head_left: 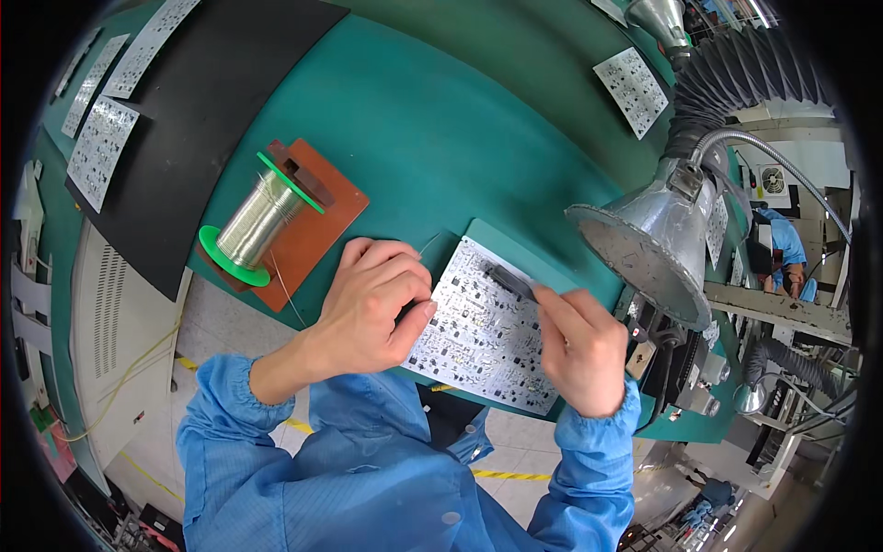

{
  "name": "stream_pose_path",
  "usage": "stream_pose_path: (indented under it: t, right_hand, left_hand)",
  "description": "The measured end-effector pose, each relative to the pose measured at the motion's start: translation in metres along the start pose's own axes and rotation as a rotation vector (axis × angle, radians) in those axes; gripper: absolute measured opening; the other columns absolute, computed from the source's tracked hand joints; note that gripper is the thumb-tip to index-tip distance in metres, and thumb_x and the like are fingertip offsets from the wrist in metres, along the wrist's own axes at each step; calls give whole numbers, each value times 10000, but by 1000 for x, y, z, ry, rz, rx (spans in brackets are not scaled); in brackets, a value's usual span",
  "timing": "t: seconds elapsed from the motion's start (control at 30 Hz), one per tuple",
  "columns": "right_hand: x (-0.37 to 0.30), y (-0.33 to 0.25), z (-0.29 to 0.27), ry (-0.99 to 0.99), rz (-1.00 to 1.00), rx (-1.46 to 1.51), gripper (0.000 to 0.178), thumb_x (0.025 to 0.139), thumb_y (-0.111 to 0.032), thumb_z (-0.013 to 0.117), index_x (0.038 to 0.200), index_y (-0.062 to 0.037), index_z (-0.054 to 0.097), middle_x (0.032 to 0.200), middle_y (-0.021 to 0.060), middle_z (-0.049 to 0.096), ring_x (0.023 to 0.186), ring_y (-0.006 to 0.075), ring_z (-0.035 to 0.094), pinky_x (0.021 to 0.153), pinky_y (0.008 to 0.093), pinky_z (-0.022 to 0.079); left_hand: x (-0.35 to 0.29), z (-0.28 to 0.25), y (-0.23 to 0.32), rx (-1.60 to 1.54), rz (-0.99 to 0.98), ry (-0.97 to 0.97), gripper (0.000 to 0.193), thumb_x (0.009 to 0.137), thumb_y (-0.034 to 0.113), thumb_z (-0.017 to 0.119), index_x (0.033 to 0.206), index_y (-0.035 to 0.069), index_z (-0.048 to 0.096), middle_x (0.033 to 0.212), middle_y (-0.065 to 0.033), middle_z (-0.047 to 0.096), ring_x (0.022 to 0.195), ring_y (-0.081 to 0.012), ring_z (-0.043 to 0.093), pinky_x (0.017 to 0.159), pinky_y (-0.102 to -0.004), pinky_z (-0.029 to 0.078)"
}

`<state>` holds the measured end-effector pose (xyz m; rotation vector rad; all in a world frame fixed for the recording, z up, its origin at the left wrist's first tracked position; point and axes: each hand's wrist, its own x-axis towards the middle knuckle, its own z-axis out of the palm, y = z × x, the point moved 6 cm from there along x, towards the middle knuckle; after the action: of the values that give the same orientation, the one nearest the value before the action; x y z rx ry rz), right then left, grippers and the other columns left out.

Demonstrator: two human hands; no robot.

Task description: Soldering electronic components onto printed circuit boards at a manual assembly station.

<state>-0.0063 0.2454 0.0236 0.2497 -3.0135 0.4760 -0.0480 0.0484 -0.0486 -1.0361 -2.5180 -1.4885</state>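
The left hand (372, 299) sits curled at the left edge of a white circuit board (478, 336) in the centre of the frame, fingers pinching a thin solder wire (429, 243) that rises from its fingertips. The right hand (579, 345) grips a dark soldering iron (511, 281), its tip resting on the board's upper part. The board lies on a teal work mat (432, 120) covering the bench.

To the left stands one spool of solder (256, 221) with green flanges on a brown plate (317, 225). A black mat (207, 101) fills the upper left, with three more white panels (99, 147) at its edge — a fourth (633, 87) lies upper right. A metal fume-extraction hood (648, 244) on a ribbed hose looms at right, close over the right hand.
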Motion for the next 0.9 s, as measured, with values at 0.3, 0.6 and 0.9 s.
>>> stream_pose_path:
  t: [0.3, 0.6, 0.9]
  right_hand:
    - [9, 3, -7, -6, -34, 16, 229, 767, 61, 660, 969, -28, 718, 774, 113, 636, 618, 286, 635, 550, 357, 502]
    - [23, -3, 3, 41, -81, 53, 195, 780, 43, 667, 955, -26, 716, 756, 112, 626, 598, 281, 626, 530, 349, 494]
    - [32, -10, 14, 36, -94, 30, 199, 774, 29, 676, 957, -42, 711, 759, 109, 619, 614, 304, 614, 538, 358, 486]
  left_hand:
    - [3, 2, -1, 7, -5, 6, 87, 737, 57, 679, 767, 61, 598, 884, -43, 629, 983, -265, 577, 885, -407, 351]
    - [2, 2, -4, -9, -22, 0, 121, 711, 56, 702, 753, 71, 589, 878, -39, 627, 982, -275, 577, 885, -407, 347]
    - [4, 3, -3, -23, 2, 13, 125, 711, 49, 700, 753, 69, 583, 874, -38, 624, 980, -269, 575, 882, -407, 346]
